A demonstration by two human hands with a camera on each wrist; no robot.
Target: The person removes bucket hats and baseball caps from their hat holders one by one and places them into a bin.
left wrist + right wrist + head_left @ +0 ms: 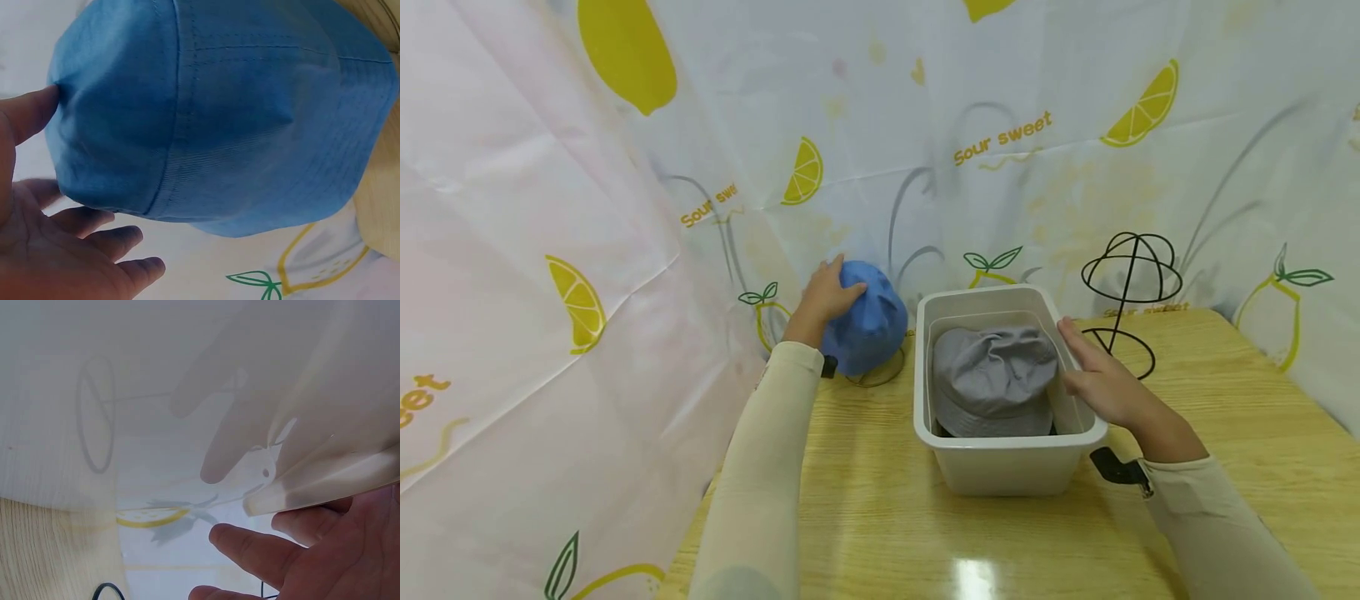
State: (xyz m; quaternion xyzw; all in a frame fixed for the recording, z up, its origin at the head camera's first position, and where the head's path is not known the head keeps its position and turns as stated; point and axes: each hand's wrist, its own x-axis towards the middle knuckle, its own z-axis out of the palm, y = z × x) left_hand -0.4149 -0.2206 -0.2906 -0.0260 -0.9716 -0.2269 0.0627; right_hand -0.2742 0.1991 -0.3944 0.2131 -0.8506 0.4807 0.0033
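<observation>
At the back of the table my left hand [829, 298] grips the crown of a blue bucket hat [871, 321], which leans over a round wire base. In the left wrist view the thumb presses one side of the crown [119, 106], and the fingers [125, 240] spread along the other side. My right hand [1108, 387] rests on the right rim of a white plastic bin [1011, 467], thumb over the rim and the other fingers straight along the outside. Inside the bin lies a grey bucket hat [996, 375].
A black wire hat stand [1126, 296], bare, stands on the wooden table [865, 500] just beyond my right hand. Behind the table hangs a white curtain [850, 83] printed with lemons, and it also runs down the left side.
</observation>
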